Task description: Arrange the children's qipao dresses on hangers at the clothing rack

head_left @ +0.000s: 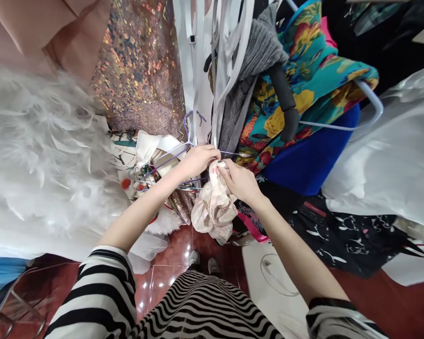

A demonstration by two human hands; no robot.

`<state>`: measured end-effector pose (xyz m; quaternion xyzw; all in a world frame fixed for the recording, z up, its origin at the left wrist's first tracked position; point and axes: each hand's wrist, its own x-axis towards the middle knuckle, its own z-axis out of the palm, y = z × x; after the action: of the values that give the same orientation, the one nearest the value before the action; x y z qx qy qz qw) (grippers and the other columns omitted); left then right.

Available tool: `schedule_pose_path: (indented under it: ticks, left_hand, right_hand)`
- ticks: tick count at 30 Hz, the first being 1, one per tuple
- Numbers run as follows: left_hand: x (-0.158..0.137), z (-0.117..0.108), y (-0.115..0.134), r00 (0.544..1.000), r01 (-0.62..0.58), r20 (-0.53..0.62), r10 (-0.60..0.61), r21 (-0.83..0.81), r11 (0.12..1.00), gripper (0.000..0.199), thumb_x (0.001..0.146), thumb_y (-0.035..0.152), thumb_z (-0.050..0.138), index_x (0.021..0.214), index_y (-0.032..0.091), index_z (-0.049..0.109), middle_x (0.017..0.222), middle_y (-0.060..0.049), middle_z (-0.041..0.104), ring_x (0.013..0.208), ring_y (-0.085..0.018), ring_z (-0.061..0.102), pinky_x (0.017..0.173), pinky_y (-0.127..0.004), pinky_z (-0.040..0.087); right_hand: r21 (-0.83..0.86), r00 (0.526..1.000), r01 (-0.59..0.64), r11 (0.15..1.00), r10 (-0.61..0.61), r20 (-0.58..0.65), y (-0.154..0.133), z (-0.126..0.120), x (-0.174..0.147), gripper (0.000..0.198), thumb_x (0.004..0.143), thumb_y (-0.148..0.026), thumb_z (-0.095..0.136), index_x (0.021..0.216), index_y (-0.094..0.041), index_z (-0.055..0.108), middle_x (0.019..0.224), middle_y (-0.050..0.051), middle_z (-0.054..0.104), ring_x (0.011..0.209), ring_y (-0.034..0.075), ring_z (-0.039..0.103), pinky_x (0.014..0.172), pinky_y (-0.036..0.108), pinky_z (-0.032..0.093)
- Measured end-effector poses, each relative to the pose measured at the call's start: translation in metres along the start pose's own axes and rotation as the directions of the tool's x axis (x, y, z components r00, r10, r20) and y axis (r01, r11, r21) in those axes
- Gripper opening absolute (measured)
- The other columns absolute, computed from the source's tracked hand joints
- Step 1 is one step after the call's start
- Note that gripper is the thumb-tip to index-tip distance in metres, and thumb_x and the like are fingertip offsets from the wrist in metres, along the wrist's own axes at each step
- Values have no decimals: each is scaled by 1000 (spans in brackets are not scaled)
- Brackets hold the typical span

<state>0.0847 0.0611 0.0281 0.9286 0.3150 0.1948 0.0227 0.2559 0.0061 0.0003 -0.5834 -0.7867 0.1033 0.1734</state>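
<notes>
1. Looking down from the head, at a close-packed row of hanging clothes on both sides, over two bare forearms in short striped sleeves [99, 292].
2. At 6 o'clock, just below centre: a bunched cream cloth [214, 212] with faint pinkish marks, hanging in loose folds above the floor.
3. At 4 o'clock, close to centre: the right hand [243, 182], closed firmly on the top of the cream cloth, thumb pressed across the front.
4. Just at 11 o'clock from centre: the left hand [199, 161], fingers curled inward beside the same top edge and close to a thin purple hanger [190, 143]. Contents of that grip hidden; impossible to tell between cloth and hanger.
5. At 9 o'clock: a white printed garment [146, 146] near the left wrist; farther out, white feathers [42, 141].
6. At 11 o'clock: sequinned fabric [137, 61]. At 12: long white straps [198, 61].
7. At 1 o'clock: a grey knit [263, 47]. At 2: a teal floral garment [304, 61]. At 3: bright blue fabric [314, 160].
8. At 4 o'clock, farther out: black fabric with white figures [346, 230]. At 5: a white panel [257, 268].
9. At 6 o'clock, low: grey shoes [194, 257] on a shiny red tiled floor [162, 280].
</notes>
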Motion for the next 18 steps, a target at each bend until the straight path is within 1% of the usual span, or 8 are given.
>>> schedule_pose_path:
  ticks: [2,4,7,9,10,12,14,18]
  left_hand:
    - [-2,3,-1,1000,-17,-21,17,9,1000,25,93,14,43,90,18,68,84,-3,63,80,-15,61,74,-26,46]
    - [-7,4,-2,998,-40,-44,41,36,999,24,94,15,44,95,19,67,86,-3,64,83,-16,62,77,-28,47]
    - [-24,-2,-5,991,-28,-126,46,144,989,25,96,18,42,105,20,65,98,-7,66,95,-19,61,84,-33,47]
    - [-42,-12,-11,972,79,-235,-22,237,968,26,96,18,41,110,20,63,107,-10,65,103,-22,59,88,-37,46]
    - [-53,-18,-14,950,163,-302,-78,267,950,27,96,18,41,113,20,62,111,-11,64,106,-23,58,90,-39,46]
    - [-73,-30,-22,891,332,-408,-200,283,900,27,95,20,42,115,19,60,113,-12,62,108,-25,56,93,-40,45]
    - [-89,-39,-29,856,429,-430,-286,284,858,26,95,22,43,114,19,60,110,-12,62,106,-26,55,95,-42,44]
    - [-102,-43,-31,869,463,-361,-338,356,812,25,94,24,43,107,21,64,102,-11,63,104,-29,54,96,-46,43]
  right_hand:
    - [-53,997,-67,996,68,21,-14,0,5,37,102,-37,32,116,-16,60,103,15,72,91,28,67,64,29,40]
    - [-73,995,-88,994,90,30,-22,-1,9,36,102,-35,33,115,-17,61,102,14,73,92,28,68,64,28,38]
    - [-68,993,-106,992,109,34,-21,0,13,38,102,-33,30,113,-19,64,95,12,74,88,28,68,62,28,35]
    - [-50,994,-103,993,104,21,-15,2,15,40,101,-35,30,105,-21,67,91,11,74,84,27,68,62,28,35]
    - [-29,996,-90,996,90,14,-12,3,16,40,100,-35,30,99,-21,68,90,11,74,82,26,67,63,28,35]
    - [39,999,-46,998,45,9,-6,5,20,40,98,-36,31,87,-21,67,85,10,73,78,25,66,63,28,35]
    - [133,1000,-5,991,3,12,-2,5,25,37,95,-35,33,74,-21,61,77,8,70,73,23,63,64,28,35]
    - [287,1000,14,958,-14,-2,3,7,35,33,88,-35,38,59,-22,46,64,4,63,65,20,57,63,27,36]
